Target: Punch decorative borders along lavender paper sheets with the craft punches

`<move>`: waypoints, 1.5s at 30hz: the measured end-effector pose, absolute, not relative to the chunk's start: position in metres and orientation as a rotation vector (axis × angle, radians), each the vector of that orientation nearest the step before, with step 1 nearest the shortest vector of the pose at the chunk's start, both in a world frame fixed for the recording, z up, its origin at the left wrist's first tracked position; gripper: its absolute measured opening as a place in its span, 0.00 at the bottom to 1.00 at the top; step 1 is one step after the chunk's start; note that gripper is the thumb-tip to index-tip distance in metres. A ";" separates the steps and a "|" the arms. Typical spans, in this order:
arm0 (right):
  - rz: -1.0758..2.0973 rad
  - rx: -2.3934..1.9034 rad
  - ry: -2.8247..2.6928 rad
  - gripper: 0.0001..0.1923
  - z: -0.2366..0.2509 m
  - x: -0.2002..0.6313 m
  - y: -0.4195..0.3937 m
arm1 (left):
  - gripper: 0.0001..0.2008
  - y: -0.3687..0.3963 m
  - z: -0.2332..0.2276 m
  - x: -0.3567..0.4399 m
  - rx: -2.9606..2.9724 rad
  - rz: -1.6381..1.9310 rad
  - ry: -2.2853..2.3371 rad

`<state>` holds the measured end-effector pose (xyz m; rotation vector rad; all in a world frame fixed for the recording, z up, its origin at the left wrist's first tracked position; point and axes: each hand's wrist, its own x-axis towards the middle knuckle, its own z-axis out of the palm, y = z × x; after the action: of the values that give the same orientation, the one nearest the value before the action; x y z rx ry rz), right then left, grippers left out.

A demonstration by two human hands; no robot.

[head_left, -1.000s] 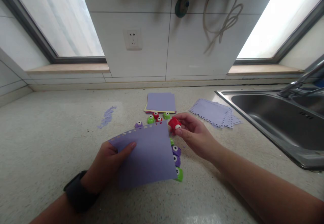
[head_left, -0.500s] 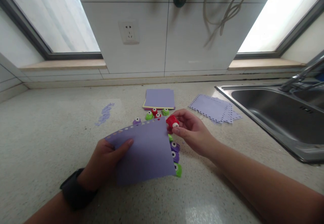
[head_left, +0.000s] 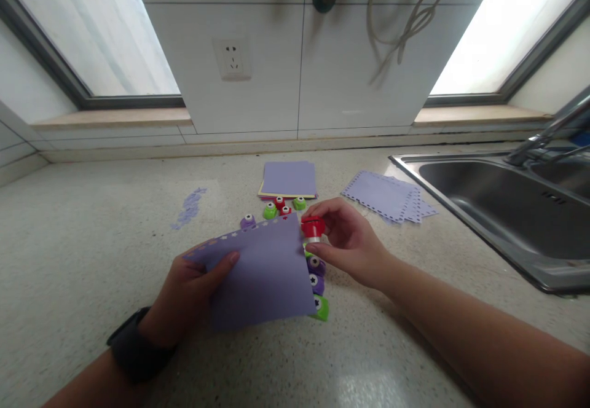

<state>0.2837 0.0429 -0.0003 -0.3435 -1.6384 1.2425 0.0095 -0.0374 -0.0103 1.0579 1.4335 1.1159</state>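
Note:
My left hand [head_left: 198,291] grips a sheet of purple paper [head_left: 262,279] by its left side, thumb on top. A row of small punched holes runs along the sheet's far edge. Between the thumb and fingers of my right hand [head_left: 348,242] is a red craft punch [head_left: 313,228], held close to the sheet's upper right corner. Behind and beside the sheet lie several more punches: a green punch [head_left: 321,308], a purple punch [head_left: 316,283] and another purple punch [head_left: 247,221] among them. The sheet partly covers some of these.
A stack of coloured paper [head_left: 289,179] lies at the back. Purple sheets with punched edges [head_left: 382,196] are fanned out near the steel sink [head_left: 465,193] on the right. Small purple paper bits [head_left: 188,208] are heaped at left. A faucet [head_left: 539,141] stands over the sink.
My right hand has turned the red punch so that its white button now faces down and its slot side shows. The left hand and sheet have barely moved.

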 end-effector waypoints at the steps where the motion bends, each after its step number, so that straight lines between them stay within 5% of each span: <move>1: 1.181 -0.333 -1.671 0.22 0.000 0.284 0.042 | 0.19 -0.037 -0.012 0.008 1.099 1.133 1.436; 8: 1.036 -0.304 -1.759 0.25 0.001 0.287 0.040 | 0.10 -0.036 -0.012 0.004 1.439 1.232 1.517; 26: 0.926 -0.297 -1.845 0.27 0.001 0.289 0.038 | 0.08 -0.036 -0.013 0.004 1.522 1.265 1.536; 45: 1.324 -0.557 -1.633 0.22 0.001 0.284 0.039 | 0.19 -0.041 -0.021 0.000 1.159 1.169 1.447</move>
<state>0.2843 0.0386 0.0006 -0.5572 -1.6328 1.3236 0.0004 -0.0406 -0.0211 1.1586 1.4472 1.1694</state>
